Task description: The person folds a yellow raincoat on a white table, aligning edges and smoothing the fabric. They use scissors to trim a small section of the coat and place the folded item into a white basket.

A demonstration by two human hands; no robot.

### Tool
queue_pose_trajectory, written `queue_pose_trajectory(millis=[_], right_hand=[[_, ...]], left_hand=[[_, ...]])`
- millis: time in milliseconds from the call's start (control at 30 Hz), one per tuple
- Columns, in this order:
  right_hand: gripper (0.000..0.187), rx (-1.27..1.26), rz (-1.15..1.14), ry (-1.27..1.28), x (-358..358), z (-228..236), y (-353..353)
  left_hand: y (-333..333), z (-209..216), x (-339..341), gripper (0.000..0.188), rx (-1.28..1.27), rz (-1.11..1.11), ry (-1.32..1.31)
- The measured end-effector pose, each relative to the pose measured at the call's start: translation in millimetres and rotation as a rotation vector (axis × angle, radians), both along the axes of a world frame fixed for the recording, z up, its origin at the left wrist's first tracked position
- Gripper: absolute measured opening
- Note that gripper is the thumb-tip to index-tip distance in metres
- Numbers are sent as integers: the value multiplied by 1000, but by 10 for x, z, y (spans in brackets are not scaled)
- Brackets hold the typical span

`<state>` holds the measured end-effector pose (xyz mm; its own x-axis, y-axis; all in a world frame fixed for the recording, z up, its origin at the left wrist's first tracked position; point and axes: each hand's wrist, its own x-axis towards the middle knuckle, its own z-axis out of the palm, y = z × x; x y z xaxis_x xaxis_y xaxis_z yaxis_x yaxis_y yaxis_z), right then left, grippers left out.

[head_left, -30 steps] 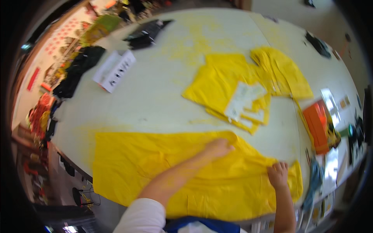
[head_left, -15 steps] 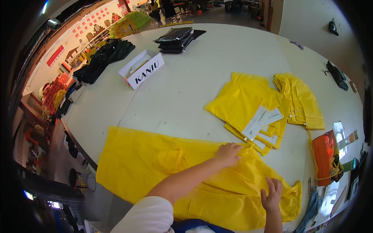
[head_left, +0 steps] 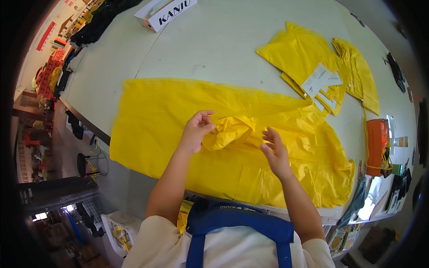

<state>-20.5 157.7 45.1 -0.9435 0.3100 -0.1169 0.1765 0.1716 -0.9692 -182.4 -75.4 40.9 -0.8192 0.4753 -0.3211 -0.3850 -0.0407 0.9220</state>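
Observation:
A large, thin, shiny yellow garment [head_left: 156, 116] lies spread flat across the near part of the table. On top of it a loose bunch of the same yellow material [head_left: 234, 131] stands up in crumpled folds. My left hand [head_left: 195, 133] is at the bunch's left edge, fingers curled and thumb against the material. To the right of the bunch, my right hand [head_left: 276, 154] hovers over the garment with fingers and thumb apart, holding nothing. Creases and wrinkles run through the garment's right half.
Folded yellow garments [head_left: 304, 53] with white paper labels [head_left: 319, 78] lie at the far right, beside another yellow stack [head_left: 359, 80]. A white box [head_left: 172, 15] stands at the back. An orange box [head_left: 376, 145] sits by the right edge; dark cloth [head_left: 100, 22] lies far left.
My view has tipped downward, nearer the garment. My left hand has drawn back from the garment's far edge to the crumpled bunch; my right hand has moved left toward it. The bunch stands higher.

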Motion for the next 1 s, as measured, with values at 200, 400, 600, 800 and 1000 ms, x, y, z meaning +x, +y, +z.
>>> queue_pose_trajectory(millis=[200, 400, 600, 800, 1000], right_hand=[[24, -693, -182, 97, 8, 144, -371], [28, -981, -345, 96, 237, 647, -369], [35, -985, -457, -90, 551, 701, -235], [64, -157, -110, 264, 835, 1036, -70], [29, -302, -81, 36, 969, 1221, -9]], left_hand=[[-32, 758, 817, 41, 78, -141, -4], [138, 817, 1048, 35, -216, -400, 535], [301, 1124, 1282, 19, -203, -336, 296], [379, 1230, 1382, 24, 165, -408, 23], [432, 1247, 1562, 45, 102, -508, 357]])
